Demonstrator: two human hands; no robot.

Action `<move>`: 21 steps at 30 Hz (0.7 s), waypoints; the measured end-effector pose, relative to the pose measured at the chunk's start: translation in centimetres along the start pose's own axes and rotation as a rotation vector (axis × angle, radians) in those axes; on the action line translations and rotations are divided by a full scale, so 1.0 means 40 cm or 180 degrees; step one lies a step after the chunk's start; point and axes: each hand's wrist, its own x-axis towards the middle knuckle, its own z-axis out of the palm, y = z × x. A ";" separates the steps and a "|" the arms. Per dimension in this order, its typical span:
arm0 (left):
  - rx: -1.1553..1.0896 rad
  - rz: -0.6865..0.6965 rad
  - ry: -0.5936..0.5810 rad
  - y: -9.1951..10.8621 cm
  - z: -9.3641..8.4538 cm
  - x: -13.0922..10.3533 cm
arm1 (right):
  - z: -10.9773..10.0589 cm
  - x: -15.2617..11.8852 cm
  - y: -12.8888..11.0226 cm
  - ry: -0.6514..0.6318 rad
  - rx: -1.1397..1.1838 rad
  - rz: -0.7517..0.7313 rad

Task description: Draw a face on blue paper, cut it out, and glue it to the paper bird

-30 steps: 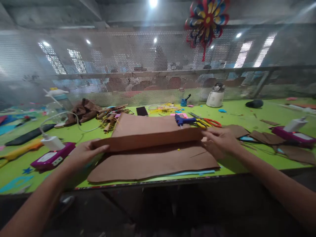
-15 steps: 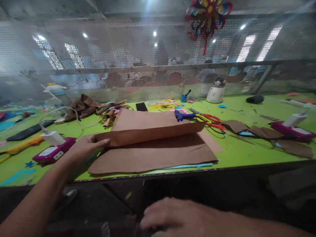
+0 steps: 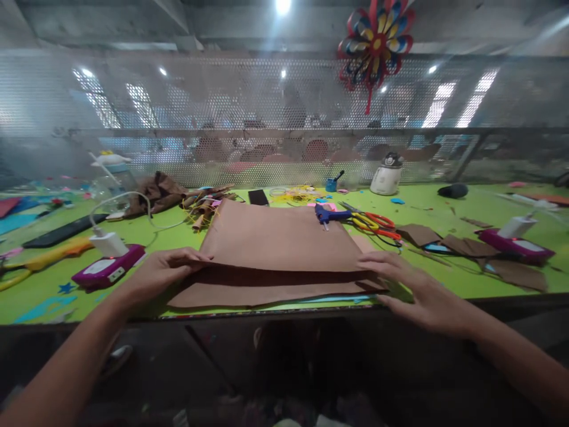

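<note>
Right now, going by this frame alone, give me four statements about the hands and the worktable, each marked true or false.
1. The left hand is at the left edge of the upper brown sheet. True.
2. The right hand grips the blue glue gun. False: it is at the sheet's right edge; the gun lies farther off.
3. A white bottle stands near the mesh screen. True.
4. The tabletop is red. False: it is green.

The paper [image 3: 275, 237] before me is plain brown, along the near edge of the lime-green table [image 3: 429, 220]. At the paper's far right corner I see a dark blue glue gun [image 3: 328, 214]. Both my power blocks [image 3: 109, 268] are purple. Toward the far edge, a bottle [image 3: 386, 180] is white, black-topped.
</note>
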 end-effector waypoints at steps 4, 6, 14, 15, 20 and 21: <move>-0.0051 0.0139 -0.0020 -0.066 -0.017 0.012 | 0.016 0.039 0.058 -0.0080 0.0085 0.0315; 0.0007 0.0063 0.0002 -0.092 -0.019 0.018 | 0.024 0.063 0.089 -0.0025 0.0333 0.0418; 0.0159 0.0023 0.0154 -0.098 -0.018 0.011 | 0.056 0.079 0.140 0.0102 0.1753 0.1428; 0.0260 0.0018 0.0166 -0.093 -0.020 0.008 | 0.059 0.076 0.144 0.0165 0.1804 0.1542; 0.0635 -0.0166 0.0162 -0.084 -0.026 0.002 | 0.064 0.069 0.162 0.0419 0.1519 0.1671; 0.0677 -0.0232 0.0253 -0.081 -0.026 0.002 | 0.062 0.070 0.165 0.0424 0.1553 0.1669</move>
